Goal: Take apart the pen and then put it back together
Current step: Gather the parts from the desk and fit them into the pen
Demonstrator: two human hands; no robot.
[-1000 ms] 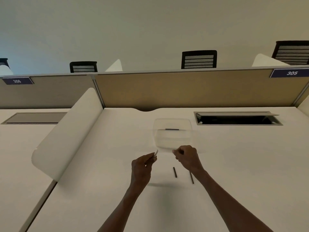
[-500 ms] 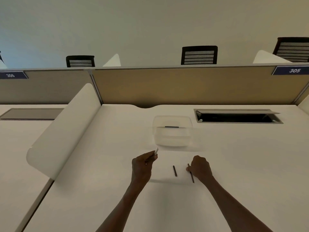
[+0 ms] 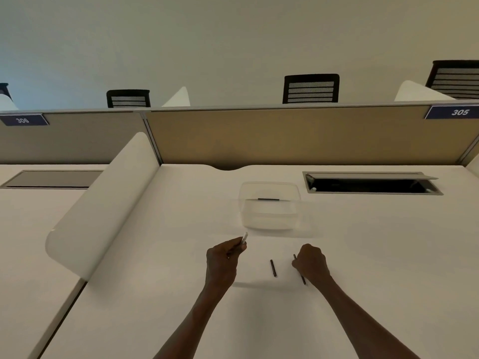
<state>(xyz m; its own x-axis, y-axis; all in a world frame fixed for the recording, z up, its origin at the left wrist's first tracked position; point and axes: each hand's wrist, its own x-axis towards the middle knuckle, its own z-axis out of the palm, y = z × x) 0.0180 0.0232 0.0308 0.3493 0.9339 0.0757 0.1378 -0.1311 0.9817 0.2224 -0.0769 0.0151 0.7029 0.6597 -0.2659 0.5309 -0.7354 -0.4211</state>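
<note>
Centrally, right hand (image 3: 310, 264) on thin rod (image 3: 302, 279), desk (image 3: 375, 255)

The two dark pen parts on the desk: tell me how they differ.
The short part lies free between the hands; the long part sits under the right hand, whose fingers close on it. The short part shows whole; the long part is partly hidden. Both are thin, dark and point roughly away from the person.
</note>
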